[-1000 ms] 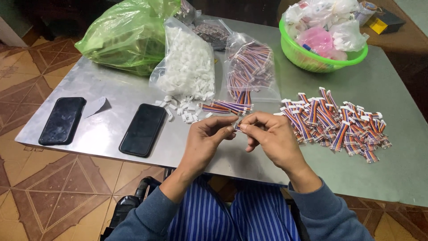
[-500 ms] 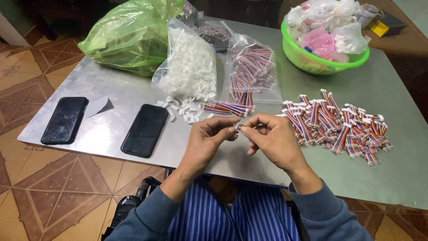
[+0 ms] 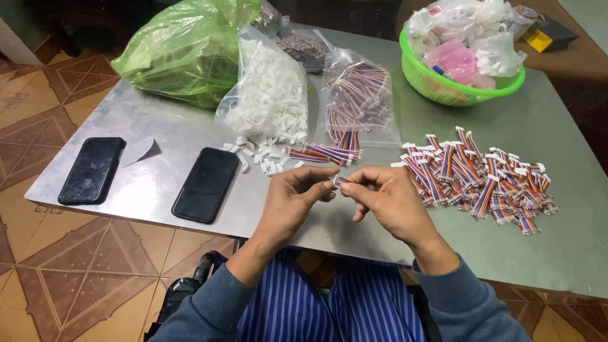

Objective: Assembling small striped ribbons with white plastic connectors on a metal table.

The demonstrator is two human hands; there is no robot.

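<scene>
My left hand (image 3: 294,202) and my right hand (image 3: 387,201) meet over the near edge of the metal table (image 3: 152,183). Between their fingertips they pinch a small white connector with a short striped ribbon cable (image 3: 338,182). Just beyond the hands lie a few loose striped cables (image 3: 323,154) and scattered white connectors (image 3: 263,158). A pile of finished striped cables with white ends (image 3: 481,177) lies to the right of my right hand.
Two dark phones (image 3: 206,183) (image 3: 92,170) lie on the left. At the back are a clear bag of white connectors (image 3: 269,95), a bag of striped cables (image 3: 358,98), a green plastic bag (image 3: 187,50) and a green basket (image 3: 443,88) of packets.
The hands stay together at the same spot; the fingers shift slightly around the small connector and cable. Nothing else on the table has moved.
</scene>
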